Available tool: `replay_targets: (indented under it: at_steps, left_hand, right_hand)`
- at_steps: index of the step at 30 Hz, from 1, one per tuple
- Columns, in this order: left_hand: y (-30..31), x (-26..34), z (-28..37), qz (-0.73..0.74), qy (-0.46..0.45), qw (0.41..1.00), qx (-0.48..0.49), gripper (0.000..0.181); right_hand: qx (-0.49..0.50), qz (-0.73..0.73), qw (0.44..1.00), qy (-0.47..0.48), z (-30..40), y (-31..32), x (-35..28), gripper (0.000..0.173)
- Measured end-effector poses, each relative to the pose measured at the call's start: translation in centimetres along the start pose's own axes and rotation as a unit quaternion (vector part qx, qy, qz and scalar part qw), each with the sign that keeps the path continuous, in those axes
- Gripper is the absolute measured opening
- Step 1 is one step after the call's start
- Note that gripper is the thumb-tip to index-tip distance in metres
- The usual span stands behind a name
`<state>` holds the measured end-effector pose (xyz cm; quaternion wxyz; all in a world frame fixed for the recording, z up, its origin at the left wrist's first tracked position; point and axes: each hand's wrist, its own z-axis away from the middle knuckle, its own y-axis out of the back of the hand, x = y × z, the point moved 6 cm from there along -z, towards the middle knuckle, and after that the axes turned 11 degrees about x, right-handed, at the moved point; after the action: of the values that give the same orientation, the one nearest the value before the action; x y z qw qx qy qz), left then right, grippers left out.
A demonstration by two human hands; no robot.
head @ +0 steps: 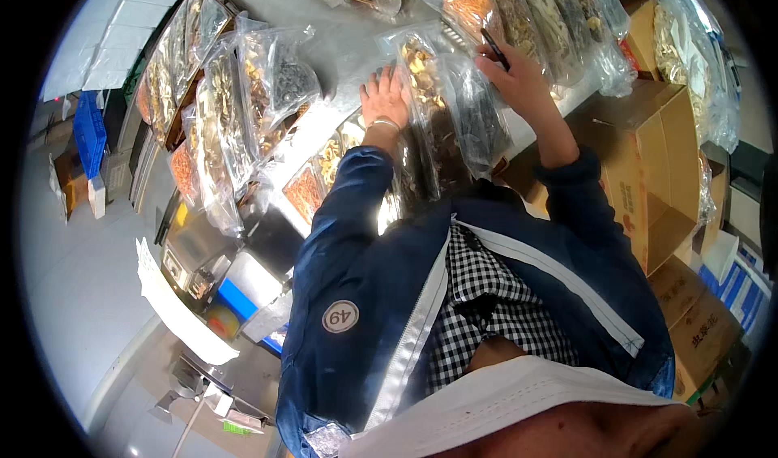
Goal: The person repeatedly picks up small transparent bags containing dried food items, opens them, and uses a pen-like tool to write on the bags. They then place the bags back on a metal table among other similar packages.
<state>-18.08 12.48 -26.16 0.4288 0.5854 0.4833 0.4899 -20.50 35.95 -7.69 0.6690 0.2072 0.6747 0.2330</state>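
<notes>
My left hand is spread flat over the metal table, with no object gripped in it. Its fingers lie beside a clear plastic bag of yellowish dried pieces, perhaps touching the bag's edge. In my right hand is a slim black pen-like tool, pointing up and away from me. Between my hands lies a clear bag with dark contents. Just beyond the right hand rests a bag of orange dried strands.
Several bags of dried goods stand in a row on the left. More bags line the table's far right. An open cardboard box is close by my right arm. White paper sticks out at lower left.
</notes>
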Motion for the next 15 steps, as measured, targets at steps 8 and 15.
replay_targets:
  at_steps: [8, 15]
  left_hand:
    - [4.7, 3.5, 3.0, 0.311, 0.127, 0.938, 0.078, 0.067]
    - [2.5, 6.6, 3.2, 0.539, 0.231, 0.81, 0.014, 0.072]
  right_hand:
    - [-0.078, 0.093, 0.991, -0.064, 6.2, -3.6, 8.3, 0.104]
    - [-0.093, -0.1, 0.986, -0.097, 4.4, -3.5, 11.8, 0.092]
